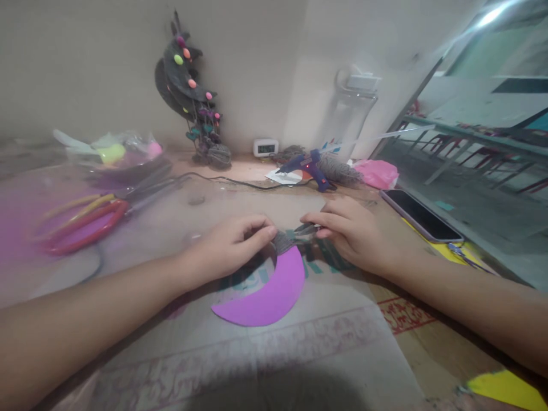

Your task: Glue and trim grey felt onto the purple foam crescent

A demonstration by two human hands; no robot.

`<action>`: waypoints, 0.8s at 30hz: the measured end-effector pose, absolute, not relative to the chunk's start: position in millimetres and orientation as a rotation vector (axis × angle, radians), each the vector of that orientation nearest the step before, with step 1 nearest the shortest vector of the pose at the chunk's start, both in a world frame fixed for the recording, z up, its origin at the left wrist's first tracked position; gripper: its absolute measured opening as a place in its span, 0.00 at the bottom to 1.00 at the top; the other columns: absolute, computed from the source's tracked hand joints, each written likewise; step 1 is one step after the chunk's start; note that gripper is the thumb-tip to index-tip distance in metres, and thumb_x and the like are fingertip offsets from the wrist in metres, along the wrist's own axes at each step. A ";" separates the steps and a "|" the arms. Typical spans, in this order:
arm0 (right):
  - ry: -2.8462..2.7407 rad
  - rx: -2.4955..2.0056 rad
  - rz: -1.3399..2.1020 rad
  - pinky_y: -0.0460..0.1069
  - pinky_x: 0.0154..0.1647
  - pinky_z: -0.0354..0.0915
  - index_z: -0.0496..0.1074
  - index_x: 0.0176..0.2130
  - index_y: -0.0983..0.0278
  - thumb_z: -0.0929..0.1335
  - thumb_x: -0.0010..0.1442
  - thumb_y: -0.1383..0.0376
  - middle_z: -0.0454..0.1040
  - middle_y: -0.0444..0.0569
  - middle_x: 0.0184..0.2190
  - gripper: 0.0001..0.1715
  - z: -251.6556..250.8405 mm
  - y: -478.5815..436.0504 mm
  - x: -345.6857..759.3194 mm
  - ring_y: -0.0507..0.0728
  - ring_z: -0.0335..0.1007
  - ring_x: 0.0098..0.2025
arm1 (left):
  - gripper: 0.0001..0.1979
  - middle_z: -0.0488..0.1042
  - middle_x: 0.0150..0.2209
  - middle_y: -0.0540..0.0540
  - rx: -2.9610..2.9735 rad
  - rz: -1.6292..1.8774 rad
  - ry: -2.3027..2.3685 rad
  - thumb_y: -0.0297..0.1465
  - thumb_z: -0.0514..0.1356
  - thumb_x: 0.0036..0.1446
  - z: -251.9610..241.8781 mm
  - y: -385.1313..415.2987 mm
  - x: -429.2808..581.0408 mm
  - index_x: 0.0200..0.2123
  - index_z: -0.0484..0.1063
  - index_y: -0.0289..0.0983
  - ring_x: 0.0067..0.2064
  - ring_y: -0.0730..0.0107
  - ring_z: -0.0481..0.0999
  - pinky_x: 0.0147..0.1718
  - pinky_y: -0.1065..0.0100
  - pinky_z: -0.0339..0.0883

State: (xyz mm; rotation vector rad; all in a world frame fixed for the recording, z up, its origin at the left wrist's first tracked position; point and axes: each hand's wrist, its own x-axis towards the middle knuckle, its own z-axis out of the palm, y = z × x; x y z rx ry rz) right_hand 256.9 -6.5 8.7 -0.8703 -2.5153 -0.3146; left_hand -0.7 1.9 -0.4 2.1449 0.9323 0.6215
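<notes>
A purple foam crescent [274, 299] lies on the covered tabletop in front of me. Grey yarn [283, 242] wraps its upper end. My left hand [235, 245] is closed there, thumb and fingers pinching that yarn-wrapped tip. To the right, my right hand [355, 234] is closed around what look like small thread snips [305, 229]; their dark pointed blades face left, near the yarn. The handle is mostly hidden by my fingers.
A blue glue gun [306, 165] stands behind my hands, its cord running left. Large scissors [85, 228] lie left. A phone [422, 214] is at right, near a pink bag [377, 173]. Behind are a clock [266, 148], a clear bottle [349, 117] and a grey crescent decoration [182, 77].
</notes>
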 end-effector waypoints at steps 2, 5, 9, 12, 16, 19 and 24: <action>-2.533 -0.844 -0.326 0.51 0.36 0.58 0.74 0.49 0.65 0.56 0.70 0.57 0.72 0.52 0.32 0.24 7.8 -4.7 260.1 0.57 0.65 0.35 | 0.19 0.70 0.28 0.51 2.153 0.627 0.933 0.42 0.48 0.66 -0.2 1.9 -0.6 0.30 0.68 0.37 0.32 0.70 0.70 0.31 0.69 0.61; -2.527 -0.826 -0.298 0.50 0.35 0.58 0.74 0.48 0.66 0.56 0.70 0.56 0.71 0.51 0.30 0.25 5.2 -4.9 261.2 0.56 0.64 0.34 | 0.19 0.70 0.29 0.51 2.209 0.641 0.928 0.41 0.48 0.67 0.1 1.7 -1.1 0.30 0.68 0.36 0.33 0.70 0.70 0.34 0.69 0.61; -2.515 -0.833 -0.259 0.50 0.34 0.57 0.74 0.47 0.67 0.56 0.70 0.55 0.70 0.50 0.29 0.25 2.4 -6.3 258.6 0.55 0.64 0.32 | 0.18 0.71 0.31 0.50 2.242 0.652 0.877 0.39 0.47 0.68 -0.5 1.6 -2.3 0.31 0.70 0.36 0.36 0.70 0.72 0.38 0.69 0.62; -2.512 -0.822 -0.264 0.50 0.34 0.57 0.74 0.48 0.67 0.57 0.70 0.55 0.70 0.50 0.29 0.25 0.8 -5.3 257.7 0.55 0.64 0.32 | 0.18 0.72 0.31 0.51 2.236 0.659 0.877 0.39 0.48 0.68 -1.9 2.1 -2.7 0.32 0.70 0.36 0.37 0.70 0.72 0.39 0.69 0.62; -2.516 -0.810 -0.273 0.49 0.34 0.56 0.74 0.48 0.67 0.56 0.70 0.55 0.70 0.50 0.29 0.26 0.0 -4.3 257.3 0.54 0.64 0.32 | 0.18 0.72 0.32 0.51 2.231 0.666 0.867 0.39 0.48 0.68 -3.1 2.5 -3.1 0.33 0.70 0.36 0.37 0.70 0.73 0.39 0.69 0.63; -2.510 -0.787 -0.279 0.49 0.34 0.57 0.74 0.48 0.67 0.56 0.70 0.55 0.70 0.49 0.29 0.26 0.6 -5.3 256.7 0.54 0.63 0.31 | 0.18 0.72 0.31 0.51 2.222 0.665 0.857 0.39 0.48 0.68 -2.7 1.9 -3.4 0.32 0.70 0.36 0.37 0.71 0.72 0.39 0.69 0.63; -2.513 -0.754 -0.270 0.48 0.33 0.57 0.75 0.47 0.67 0.57 0.70 0.56 0.70 0.50 0.29 0.25 0.7 -6.0 255.8 0.54 0.64 0.31 | 0.17 0.71 0.31 0.51 2.229 0.669 0.843 0.39 0.48 0.68 -2.5 1.7 -3.0 0.32 0.69 0.36 0.36 0.71 0.72 0.38 0.70 0.62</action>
